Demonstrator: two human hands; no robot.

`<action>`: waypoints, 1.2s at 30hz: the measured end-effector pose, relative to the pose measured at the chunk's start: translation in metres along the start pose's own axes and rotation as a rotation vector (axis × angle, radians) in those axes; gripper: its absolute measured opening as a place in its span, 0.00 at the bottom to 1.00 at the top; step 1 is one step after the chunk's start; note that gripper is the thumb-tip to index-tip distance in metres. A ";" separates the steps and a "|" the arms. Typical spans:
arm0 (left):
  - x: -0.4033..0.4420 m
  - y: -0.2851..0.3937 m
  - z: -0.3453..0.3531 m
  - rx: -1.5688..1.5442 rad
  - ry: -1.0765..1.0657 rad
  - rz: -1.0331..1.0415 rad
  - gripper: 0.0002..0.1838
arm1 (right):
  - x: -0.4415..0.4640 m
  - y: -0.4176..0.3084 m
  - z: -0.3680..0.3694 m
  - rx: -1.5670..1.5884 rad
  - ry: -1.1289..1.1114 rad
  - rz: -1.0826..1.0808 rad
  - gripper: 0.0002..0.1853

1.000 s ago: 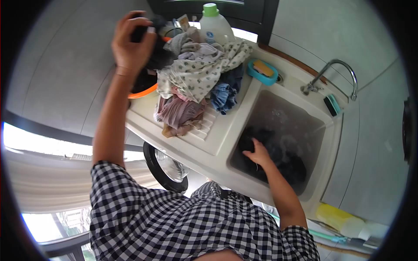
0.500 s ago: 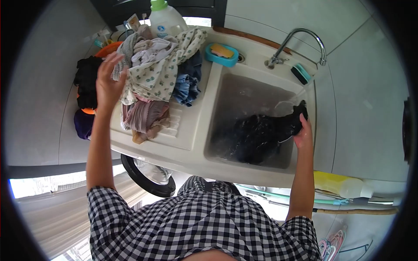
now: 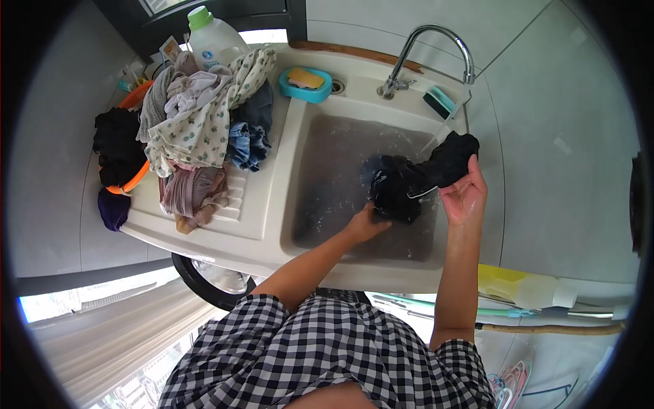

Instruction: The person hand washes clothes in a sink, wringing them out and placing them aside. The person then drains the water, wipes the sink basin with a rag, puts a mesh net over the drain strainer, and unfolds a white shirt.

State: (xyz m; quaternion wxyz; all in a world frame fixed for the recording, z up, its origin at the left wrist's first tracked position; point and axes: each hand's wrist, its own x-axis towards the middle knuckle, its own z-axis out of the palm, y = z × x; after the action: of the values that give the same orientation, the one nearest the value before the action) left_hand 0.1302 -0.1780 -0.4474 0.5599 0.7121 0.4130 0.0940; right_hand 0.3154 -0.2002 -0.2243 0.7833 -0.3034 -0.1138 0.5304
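A wet black garment (image 3: 426, 169) is stretched across the right half of the sink (image 3: 289, 204), its lower part in cloudy grey water (image 3: 340, 157). My right hand (image 3: 464, 196) grips its upper right end above the water, near the sink's right edge. At the garment's lower left end, my left hand (image 3: 366, 223) reaches into the water with the thumb and fingers closed against the cloth; part of the fingers is hidden. A thin white line shows along the garment's lower edge.
Heaped clothes (image 3: 194, 112) cover the left drainboard, beside an orange basin (image 3: 129, 178) and a detergent bottle (image 3: 214, 41). Behind the sink are a blue soap dish (image 3: 310, 94) with a yellow sponge, a curved faucet (image 3: 426, 31) and a scrubbing brush (image 3: 441, 102).
My left hand has come down from beside the clothes heap into the sink, onto the black garment. My right hand holds more of the garment up out of the water. The view has shifted.
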 end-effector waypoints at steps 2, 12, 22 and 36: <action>0.008 0.008 -0.012 -0.148 -0.249 -0.195 0.39 | 0.001 -0.001 -0.012 -0.120 0.046 -0.025 0.18; -0.022 -0.085 -0.067 0.807 0.048 -0.282 0.23 | 0.009 0.029 -0.100 -1.935 0.146 -0.088 0.28; -0.035 0.055 -0.131 -0.668 -0.172 -0.165 0.23 | 0.008 0.095 -0.084 -0.838 -0.029 0.370 0.25; -0.045 0.039 -0.104 -1.691 -0.171 -0.416 0.22 | -0.060 0.187 0.039 -1.479 -0.528 -0.527 0.09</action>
State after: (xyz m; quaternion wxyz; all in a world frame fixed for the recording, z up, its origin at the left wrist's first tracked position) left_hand 0.0580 -0.1359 -0.3618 0.9352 -0.0270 0.2831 0.2111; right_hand 0.1286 -0.1934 -0.2967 0.4277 -0.5691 -0.6810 0.1715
